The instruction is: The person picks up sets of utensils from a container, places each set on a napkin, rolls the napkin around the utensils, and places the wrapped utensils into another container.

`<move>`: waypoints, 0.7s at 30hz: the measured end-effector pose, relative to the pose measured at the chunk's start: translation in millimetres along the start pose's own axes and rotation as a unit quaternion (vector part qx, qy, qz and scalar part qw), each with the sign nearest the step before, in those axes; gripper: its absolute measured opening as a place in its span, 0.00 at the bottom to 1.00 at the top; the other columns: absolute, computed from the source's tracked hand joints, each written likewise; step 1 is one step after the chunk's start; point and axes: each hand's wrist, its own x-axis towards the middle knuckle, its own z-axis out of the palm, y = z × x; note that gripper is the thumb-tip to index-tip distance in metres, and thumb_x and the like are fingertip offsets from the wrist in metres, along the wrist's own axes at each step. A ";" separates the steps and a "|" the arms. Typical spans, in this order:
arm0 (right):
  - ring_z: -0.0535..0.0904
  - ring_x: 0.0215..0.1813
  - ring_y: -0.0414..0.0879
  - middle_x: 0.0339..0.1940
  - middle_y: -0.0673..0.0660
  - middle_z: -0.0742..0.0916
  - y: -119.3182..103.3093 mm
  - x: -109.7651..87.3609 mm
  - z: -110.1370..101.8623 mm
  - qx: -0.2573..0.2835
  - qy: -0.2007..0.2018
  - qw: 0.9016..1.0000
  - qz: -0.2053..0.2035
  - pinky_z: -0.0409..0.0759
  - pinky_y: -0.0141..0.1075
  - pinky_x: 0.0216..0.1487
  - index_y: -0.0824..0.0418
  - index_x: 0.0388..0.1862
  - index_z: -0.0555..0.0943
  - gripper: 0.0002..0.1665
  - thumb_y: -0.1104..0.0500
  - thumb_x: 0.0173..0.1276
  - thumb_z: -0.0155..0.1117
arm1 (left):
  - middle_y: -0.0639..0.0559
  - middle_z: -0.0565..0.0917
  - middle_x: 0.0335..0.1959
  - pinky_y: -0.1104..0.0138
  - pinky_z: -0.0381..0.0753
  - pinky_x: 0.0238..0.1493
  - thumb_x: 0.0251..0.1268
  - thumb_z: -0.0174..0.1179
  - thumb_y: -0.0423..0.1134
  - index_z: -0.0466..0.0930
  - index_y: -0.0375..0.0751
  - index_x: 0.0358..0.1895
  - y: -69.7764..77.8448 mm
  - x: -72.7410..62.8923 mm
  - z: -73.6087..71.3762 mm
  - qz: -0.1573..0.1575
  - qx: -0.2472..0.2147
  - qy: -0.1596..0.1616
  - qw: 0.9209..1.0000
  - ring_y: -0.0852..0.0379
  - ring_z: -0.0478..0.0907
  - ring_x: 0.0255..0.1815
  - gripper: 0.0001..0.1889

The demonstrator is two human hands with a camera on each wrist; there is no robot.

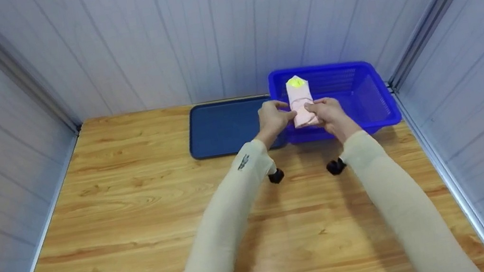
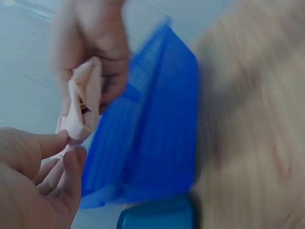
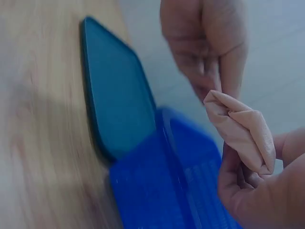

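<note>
A flat, folded pale pink packet (image 1: 301, 107) with a yellow round mark near its pointed far end is held up over the left part of the blue basket (image 1: 373, 99). My right hand (image 1: 335, 116) grips its near right side, thumb on top. On the left edge, my left hand (image 1: 272, 118) pinches the packet between thumb and fingers. In the left wrist view the pink packet (image 2: 85, 102) shows an open, creased end. The right wrist view shows folds at the near end of the packet (image 3: 242, 130), fingers beneath it.
A dark blue tray (image 1: 224, 129) lies against the back wall, left of the basket. Pale panel walls (image 1: 217, 34) enclose the wooden tabletop (image 1: 139, 218) on three sides. A black wrist device (image 1: 276, 176) hangs under the left wrist, and another black device (image 1: 336, 166) under the right.
</note>
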 end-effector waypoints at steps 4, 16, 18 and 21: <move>0.77 0.18 0.39 0.21 0.53 0.79 4.0 25.2 7.3 -0.044 0.001 0.999 0.019 0.79 0.28 0.22 0.68 0.40 0.70 0.06 0.68 0.69 0.59 | 0.54 0.86 0.35 0.64 0.80 0.39 0.61 0.66 0.38 0.88 0.45 0.40 -6.7 11.6 1.6 0.102 0.239 -0.004 0.966 0.58 0.82 0.36 0.06; 0.65 0.14 0.43 0.12 0.53 0.70 96.7 123.4 -7.2 -0.080 -0.059 0.993 0.058 0.67 0.33 0.14 0.59 0.12 0.67 0.16 0.76 0.49 0.43 | 0.50 0.83 0.51 0.50 0.56 0.65 0.72 0.51 0.44 0.83 0.46 0.45 -24.0 -0.7 30.3 0.165 0.547 -0.165 0.804 0.50 0.75 0.55 0.13; 0.67 0.15 0.42 0.15 0.53 0.72 104.9 133.1 -8.6 -0.114 -0.059 0.990 0.064 0.70 0.33 0.16 0.60 0.15 0.70 0.14 0.76 0.50 0.44 | 0.51 0.80 0.57 0.50 0.49 0.69 0.73 0.46 0.47 0.83 0.47 0.50 -24.8 -4.0 31.3 0.143 0.566 -0.188 0.790 0.50 0.69 0.64 0.17; 0.65 0.18 0.43 0.22 0.54 0.71 81.6 84.1 5.7 -0.164 -0.046 0.981 0.092 0.69 0.34 0.21 0.64 0.26 0.70 0.09 0.76 0.56 0.46 | 0.55 0.73 0.66 0.53 0.40 0.72 0.75 0.38 0.53 0.79 0.49 0.59 -24.5 -7.2 31.5 0.109 0.577 -0.216 0.780 0.52 0.56 0.73 0.24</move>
